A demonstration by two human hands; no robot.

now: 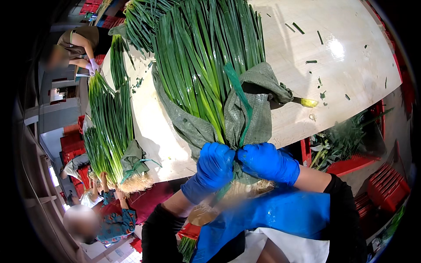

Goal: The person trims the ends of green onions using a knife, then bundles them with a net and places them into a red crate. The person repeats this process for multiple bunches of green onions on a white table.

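Note:
Both fists meet at the root end of a large bundle of Chinese chives or similar long green leaves [197, 62]. A grey-green woven plastic sack [192, 126] is wrapped around the bundle's lower part. My left hand [214, 166], in a blue glove, is closed on a green plastic strap [245, 108]. Right beside it my right hand [268, 161], also blue-gloved, grips the strap at the gathered sack. Below the fists, pale roots [251, 189] stick out toward my blue apron [273, 210]. The strap's exact path between my fingers is hidden.
The pale tabletop [315, 72] carries leaf scraps and a yellow-ended handle [309, 103]. Another wrapped bundle [111, 128] lies at left, with co-workers' hands near it. Red crates [388, 187] and a red-framed bin of leaf waste [342, 141] stand at right.

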